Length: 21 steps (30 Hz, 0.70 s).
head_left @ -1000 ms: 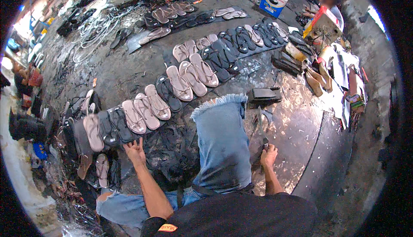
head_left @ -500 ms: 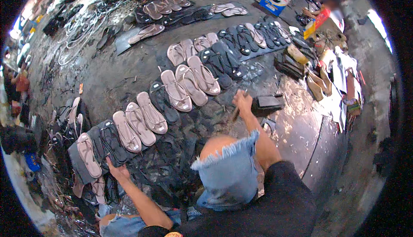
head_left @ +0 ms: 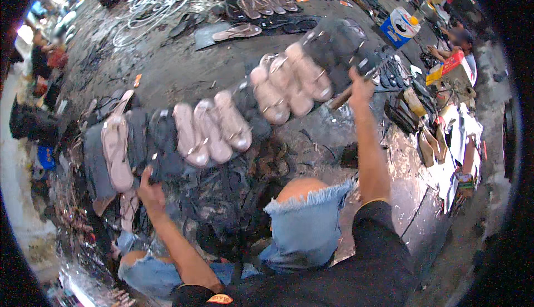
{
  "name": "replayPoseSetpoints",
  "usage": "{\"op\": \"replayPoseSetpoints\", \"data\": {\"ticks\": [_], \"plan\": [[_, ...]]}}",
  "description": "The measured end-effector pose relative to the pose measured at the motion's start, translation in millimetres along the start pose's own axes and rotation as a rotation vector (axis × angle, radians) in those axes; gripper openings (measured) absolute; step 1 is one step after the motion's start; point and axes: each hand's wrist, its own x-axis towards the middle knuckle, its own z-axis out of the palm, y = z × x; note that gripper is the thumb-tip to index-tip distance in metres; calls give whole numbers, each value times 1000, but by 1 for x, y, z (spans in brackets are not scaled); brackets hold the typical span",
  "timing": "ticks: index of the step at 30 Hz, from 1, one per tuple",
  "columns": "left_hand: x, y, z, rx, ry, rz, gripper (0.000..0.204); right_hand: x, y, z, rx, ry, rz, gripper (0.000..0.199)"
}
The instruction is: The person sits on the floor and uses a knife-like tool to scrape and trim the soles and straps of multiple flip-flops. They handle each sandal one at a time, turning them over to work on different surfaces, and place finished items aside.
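Grip: right hand (head_left: 361,91) curled at the far right end of the row, blurred; cannot tell whether it is clasped on the edge of the dark support sheet (head_left: 93,154), on a sandal, or on the brown, narrow piece (head_left: 340,99) showing just below it. Left hand (head_left: 151,195) at the near edge, left end; one finger extended toward a dark sandal, closure not readable.

Position: beige thong sandals (head_left: 191,134) lie side by side along the sheet, between the hands, dark ones among them. Blurred dark sandals (head_left: 334,37) are beside the right hand. Whether the sheet rests on the floor or is raised at that end: not clear.

Handling (judgement): sandals look loose, so a tilt could slide them. Best to keep both ends level, support the sheet from beneath, move the hands together and slowly, and keep fingers off the straps.
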Motion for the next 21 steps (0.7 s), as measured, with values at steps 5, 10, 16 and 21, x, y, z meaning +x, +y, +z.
{"op": "replayPoseSetpoints", "data": {"ticks": [5,10,16,21], "plan": [[-65,15,179,220,-155,138,49,126,-132,-112,72,-45,-70,32],[-56,-8,269,162,77,-56,71,-33,-125,-172,19,-225,-55,31],[-46,6,288,191,-30,25,83,-246,12,-413,-618,41,343,35],[-90,101,335,-465,17,-87,83,-313,98,-564,-689,475,397,37]]}}
